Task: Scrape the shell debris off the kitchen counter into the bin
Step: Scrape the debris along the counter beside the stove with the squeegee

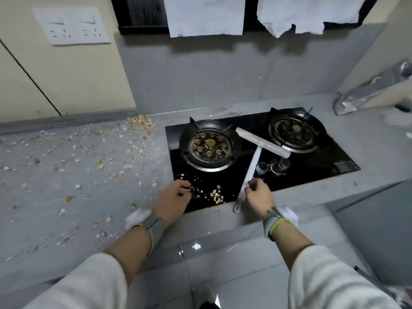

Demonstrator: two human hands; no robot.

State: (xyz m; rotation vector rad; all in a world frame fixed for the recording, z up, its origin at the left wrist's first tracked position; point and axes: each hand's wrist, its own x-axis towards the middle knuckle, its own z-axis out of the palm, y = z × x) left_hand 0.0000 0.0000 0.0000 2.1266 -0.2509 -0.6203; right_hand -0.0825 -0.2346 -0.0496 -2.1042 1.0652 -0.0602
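Nearest the camera, two forearms in pale sleeves reached forward over a grey tiled floor (225,275), each wrist wearing a grey band. The left hand (172,202) lay palm down at the front edge of the black glass hob (312,168), its fingers bent over a patch of shell bits; the blur made it hard to tell whether they pinched anything or only touched the glass. The right hand (258,197) gripped the lower end of the white handle of a scraper (256,150), fingers curled round it. The handle rose away from the hand, and its long flat blade hung crosswise between the two burners, above the knobs (273,167).

The shell debris (93,152) was still on the grey counter (55,219), scattered thinly to the left of the hob, with a denser heap at the back against the wall and a small cluster on the hob glass just beside the left hand. The left burner (209,146) showed brass-coloured caps in its ring; the right burner (294,130) looked darker.

Farther right, a shiny faucet (370,90) leaned over the counter's corner. On the wall behind were a white double socket (71,26) and two white cloths (205,14) hanging from above.
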